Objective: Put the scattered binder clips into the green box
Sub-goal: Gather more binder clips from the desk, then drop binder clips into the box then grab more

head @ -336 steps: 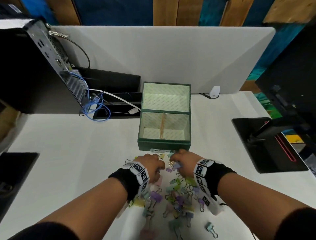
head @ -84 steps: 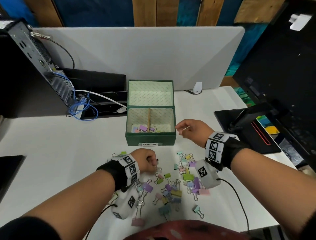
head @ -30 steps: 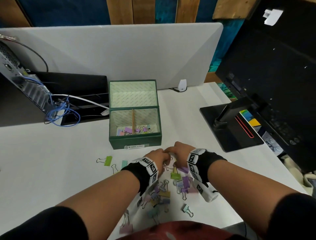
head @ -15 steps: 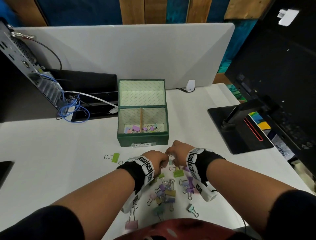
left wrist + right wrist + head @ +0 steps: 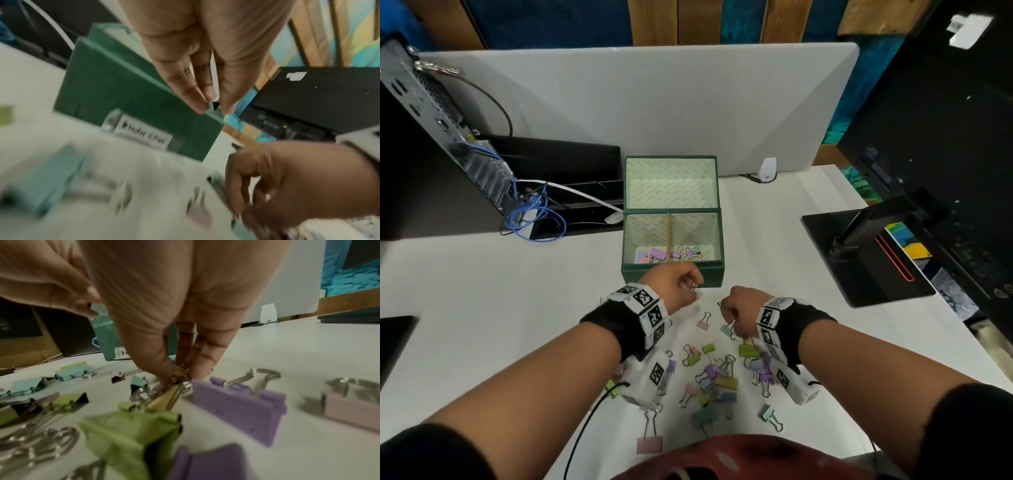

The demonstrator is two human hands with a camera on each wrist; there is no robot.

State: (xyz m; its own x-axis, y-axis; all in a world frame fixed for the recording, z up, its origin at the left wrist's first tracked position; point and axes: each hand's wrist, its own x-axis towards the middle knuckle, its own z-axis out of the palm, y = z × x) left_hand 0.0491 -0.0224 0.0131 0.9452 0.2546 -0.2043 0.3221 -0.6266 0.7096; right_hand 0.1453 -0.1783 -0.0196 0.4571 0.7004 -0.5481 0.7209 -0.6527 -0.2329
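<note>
The green box (image 5: 671,274) stands open mid-table, with several pastel binder clips (image 5: 669,254) on its floor. My left hand (image 5: 695,286) hovers just before the box's front wall and pinches a small teal clip (image 5: 213,108) between thumb and fingers. My right hand (image 5: 726,308) is low over the scattered clips (image 5: 715,377) and pinches the wire handles of a yellow clip (image 5: 164,399) and a green clip (image 5: 131,431). A purple clip (image 5: 236,402) lies just right of those fingers (image 5: 205,360).
The box's open lid (image 5: 671,185) lies flat behind it. A monitor stand base (image 5: 859,260) sits to the right. At back left stand a computer case (image 5: 431,113) with blue cables (image 5: 534,219) and a black tray. A grey divider (image 5: 654,102) closes the back.
My left hand has lifted off the pile with a clip and moved up to the box's front. My right hand stays at the pile, now gripping clip handles.
</note>
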